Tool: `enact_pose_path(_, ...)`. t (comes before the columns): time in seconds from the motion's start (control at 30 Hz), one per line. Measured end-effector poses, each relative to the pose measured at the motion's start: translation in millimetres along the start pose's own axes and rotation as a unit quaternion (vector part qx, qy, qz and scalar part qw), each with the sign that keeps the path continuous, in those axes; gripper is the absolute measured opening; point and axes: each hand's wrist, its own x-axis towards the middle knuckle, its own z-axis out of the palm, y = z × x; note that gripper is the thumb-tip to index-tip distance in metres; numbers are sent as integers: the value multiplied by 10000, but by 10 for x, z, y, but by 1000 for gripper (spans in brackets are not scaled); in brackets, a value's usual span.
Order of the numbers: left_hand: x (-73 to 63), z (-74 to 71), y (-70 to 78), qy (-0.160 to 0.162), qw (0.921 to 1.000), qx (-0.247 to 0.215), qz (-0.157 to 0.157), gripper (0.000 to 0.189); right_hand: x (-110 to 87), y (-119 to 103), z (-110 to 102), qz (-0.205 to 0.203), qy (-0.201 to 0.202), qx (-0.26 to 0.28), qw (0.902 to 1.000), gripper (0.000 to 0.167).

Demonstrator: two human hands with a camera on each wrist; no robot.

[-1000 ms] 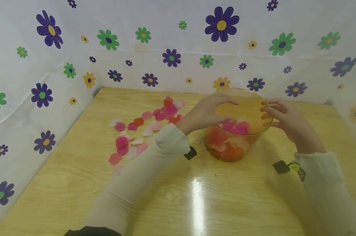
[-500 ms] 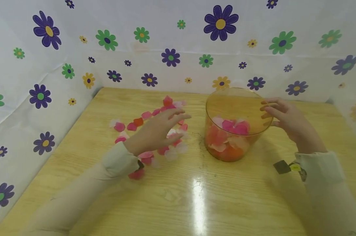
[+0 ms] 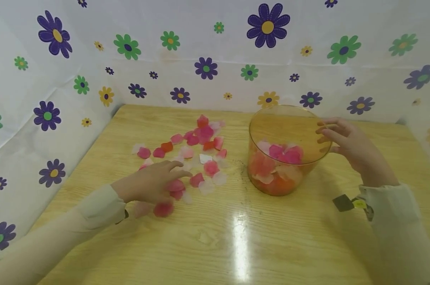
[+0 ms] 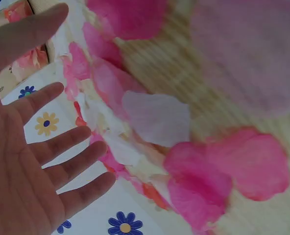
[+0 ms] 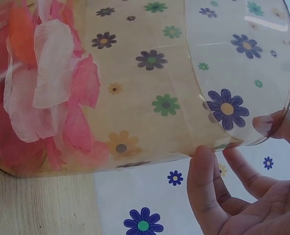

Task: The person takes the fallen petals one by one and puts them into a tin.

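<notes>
My left hand (image 3: 147, 184) hovers over the front left of scattered fake flower petals (image 3: 211, 168), its fingers spread with nothing held. Its palm and separated fingers show in the left wrist view, apart from the pink and white petals (image 4: 155, 120) there. At right, my right hand (image 3: 357, 148) holds the side of a see-through amber container (image 3: 271, 186) near its rim, fingers bent against the wall. In the right wrist view, thumb and fingertips touch the container's rim end. Pink, white and orange petals (image 5: 54, 63) fill its lower part. The container stands upright on the table.
The petals lie loosely across the left middle of the wooden table (image 3: 207, 245). A white flower-printed cloth (image 3: 147, 23) rises behind the table and along its left side. Light glares off the tabletop in front of the container.
My left hand has moved from over the container's opening leftward and down to the loose petals, now with nothing in it. My right hand and the container have stayed put.
</notes>
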Motion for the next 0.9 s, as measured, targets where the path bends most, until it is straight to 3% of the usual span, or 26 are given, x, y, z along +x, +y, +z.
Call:
enact_pose_path(0.13,-13,35,-52,-15,9995,-278,-154,70,-10,-10,-12,25,28,-130,9999,19)
enact_pose_path(0.43,41,134,-134,245,9989,-370,115,39,-7,0,3,33,36,-189,9998,20)
enact_pose_path(0.67,195,210,-200,485,9982,-119,319,23,-24,-7,10,6,55,-284,9996,19)
enact_pose_path(0.9,311,205,-254,408,9965,-587,435,13,-23,-15,19,138,78,-817,9965,22)
